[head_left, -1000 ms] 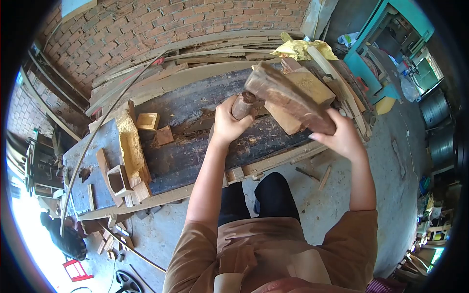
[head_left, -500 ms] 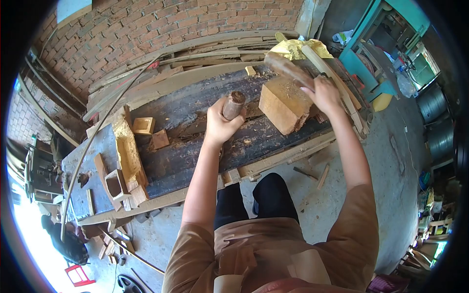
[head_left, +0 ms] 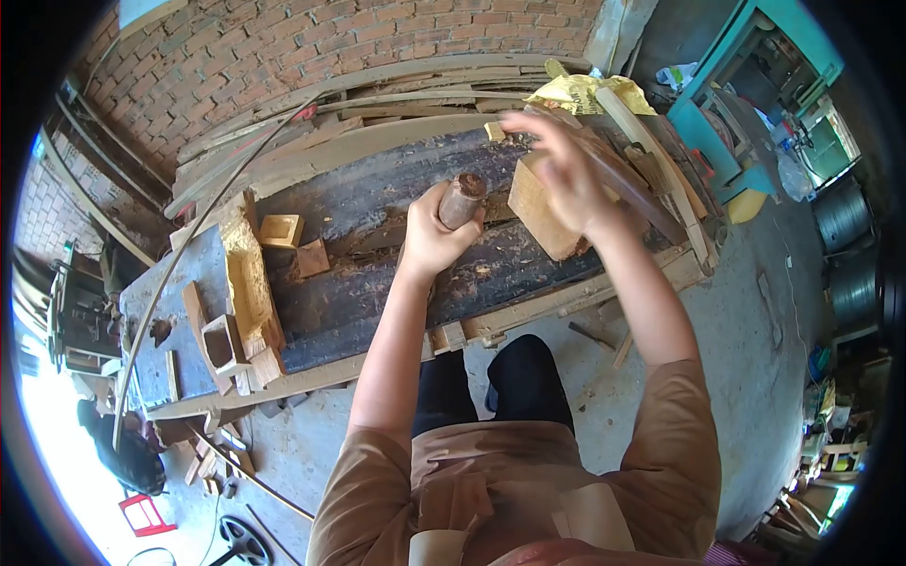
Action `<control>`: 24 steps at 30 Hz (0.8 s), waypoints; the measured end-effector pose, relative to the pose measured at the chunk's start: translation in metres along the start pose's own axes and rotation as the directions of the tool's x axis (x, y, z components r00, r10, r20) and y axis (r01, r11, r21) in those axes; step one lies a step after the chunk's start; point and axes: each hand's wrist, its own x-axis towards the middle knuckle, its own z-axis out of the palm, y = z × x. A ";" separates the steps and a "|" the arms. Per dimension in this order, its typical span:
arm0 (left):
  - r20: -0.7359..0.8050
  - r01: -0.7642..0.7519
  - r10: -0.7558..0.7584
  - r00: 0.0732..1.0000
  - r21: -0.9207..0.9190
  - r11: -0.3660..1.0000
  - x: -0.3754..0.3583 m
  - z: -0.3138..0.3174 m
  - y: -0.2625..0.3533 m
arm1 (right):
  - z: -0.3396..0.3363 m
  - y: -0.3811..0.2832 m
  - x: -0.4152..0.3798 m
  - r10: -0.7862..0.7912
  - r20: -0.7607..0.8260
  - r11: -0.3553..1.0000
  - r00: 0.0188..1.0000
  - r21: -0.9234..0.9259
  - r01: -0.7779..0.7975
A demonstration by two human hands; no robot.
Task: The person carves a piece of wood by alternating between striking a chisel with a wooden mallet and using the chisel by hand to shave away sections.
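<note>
My left hand [head_left: 436, 236] is closed round a thick, worn wooden tool handle [head_left: 463, 199], whose top end points up at me. The lower part of that tool is hidden under my fist. My right hand [head_left: 569, 184], smeared by motion, has its fingers apart and reaches over a squared wood block [head_left: 538, 209], covering part of it. Right behind that hand a long brown wooden club [head_left: 634, 185] lies slanting along the block's right side. Beneath everything is a dark, scarred workbench top [head_left: 359, 311] strewn with chips.
A yellow sack [head_left: 618, 94] and a pale pole [head_left: 651, 141] lie at the bench's right end. To the left are a hollowed wood piece [head_left: 247, 292], a small square wooden tray [head_left: 281, 230] and a wooden box [head_left: 225, 341]. Long boards [head_left: 377, 102] line the brick wall.
My right hand has let go of the wooden club, which now lies beside the block, and has moved left over the block. My left hand keeps its hold on the handle.
</note>
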 end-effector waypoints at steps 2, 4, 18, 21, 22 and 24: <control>0.013 -0.107 0.109 0.994 -0.122 0.987 0.002 0.001 -0.007 | 0.031 -0.013 0.009 -0.070 0.080 0.997 0.994 0.034 0.068; -0.001 -0.188 0.193 0.981 -0.221 0.957 0.007 0.005 -0.010 | 0.056 -0.024 0.013 0.057 0.180 0.983 0.982 0.160 -0.086; -0.035 0.262 -0.528 0.848 0.895 0.360 -0.098 -0.035 -0.074 | 0.082 -0.014 0.003 0.225 0.013 0.866 0.974 0.455 -0.206; -0.120 0.283 -0.423 0.898 0.893 0.349 -0.101 -0.027 -0.079 | 0.081 -0.015 0.000 0.102 0.036 0.928 0.994 0.357 -0.109; -0.123 0.291 -0.432 0.894 0.891 0.350 -0.102 -0.027 -0.081 | 0.080 -0.013 -0.002 0.107 0.046 0.926 0.993 0.358 -0.116; -0.118 0.288 -0.404 0.907 0.874 0.391 -0.103 -0.030 -0.085 | 0.079 -0.008 -0.005 0.089 -0.031 0.912 0.996 0.404 -0.069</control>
